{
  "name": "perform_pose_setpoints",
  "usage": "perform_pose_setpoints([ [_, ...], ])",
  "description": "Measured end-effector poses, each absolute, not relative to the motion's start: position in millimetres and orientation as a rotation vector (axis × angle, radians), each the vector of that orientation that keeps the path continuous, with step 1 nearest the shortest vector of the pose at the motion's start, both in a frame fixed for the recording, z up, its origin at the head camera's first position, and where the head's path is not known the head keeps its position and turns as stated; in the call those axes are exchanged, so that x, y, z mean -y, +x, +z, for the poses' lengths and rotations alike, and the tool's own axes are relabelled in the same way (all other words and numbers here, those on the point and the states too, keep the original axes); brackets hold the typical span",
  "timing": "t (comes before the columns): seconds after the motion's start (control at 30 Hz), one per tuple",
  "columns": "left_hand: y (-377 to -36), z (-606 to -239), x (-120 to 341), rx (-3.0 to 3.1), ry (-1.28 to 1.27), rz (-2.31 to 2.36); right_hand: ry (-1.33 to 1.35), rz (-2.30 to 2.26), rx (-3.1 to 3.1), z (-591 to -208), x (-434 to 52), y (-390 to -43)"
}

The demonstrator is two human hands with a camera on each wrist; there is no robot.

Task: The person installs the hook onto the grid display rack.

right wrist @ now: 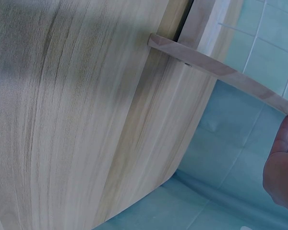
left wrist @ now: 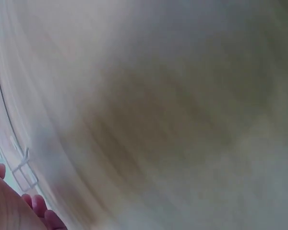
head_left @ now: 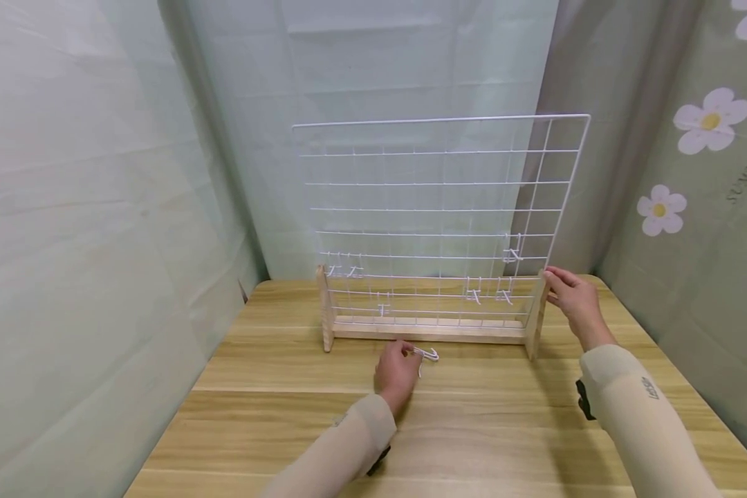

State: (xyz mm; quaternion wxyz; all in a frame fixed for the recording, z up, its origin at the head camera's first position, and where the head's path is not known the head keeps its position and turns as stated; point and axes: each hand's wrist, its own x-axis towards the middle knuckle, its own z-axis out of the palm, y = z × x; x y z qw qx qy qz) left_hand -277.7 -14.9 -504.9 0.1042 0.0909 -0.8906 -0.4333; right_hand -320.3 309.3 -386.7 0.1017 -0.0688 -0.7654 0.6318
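A white wire grid rack [head_left: 438,257] stands upright in a pale wooden base [head_left: 429,332]. My left hand [head_left: 397,377] is low in front of the base and pinches a white wire hook [head_left: 429,354], whose prongs stick out to the right. In the left wrist view the hook [left wrist: 25,172] shows beside the thumb and fingertips. My right hand [head_left: 574,302] holds the upper end of the right wooden side support [head_left: 537,315]. The right wrist view shows fingers [right wrist: 283,136] on that support [right wrist: 230,74].
Several white hooks hang on the grid's lower rows, among them a hook at the right [head_left: 513,254] and one low in the middle [head_left: 382,309]. The wood-grain table [head_left: 274,415] reaches to pale curtains [head_left: 131,207] at the sides and back.
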Motion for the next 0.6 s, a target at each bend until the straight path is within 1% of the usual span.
perform_pose_setpoints([
  [0.3, -277.2, -512.1, 7.0, 2.610, 0.259, -1.196, -0.196, 1.847, 2.268, -385.2, -308.3, -319.4],
  [0.6, -282.3, -516.4, 13.5, 2.576, 0.209, -1.180, -0.212, 1.859, 2.251, -386.4, -309.5, -321.0],
])
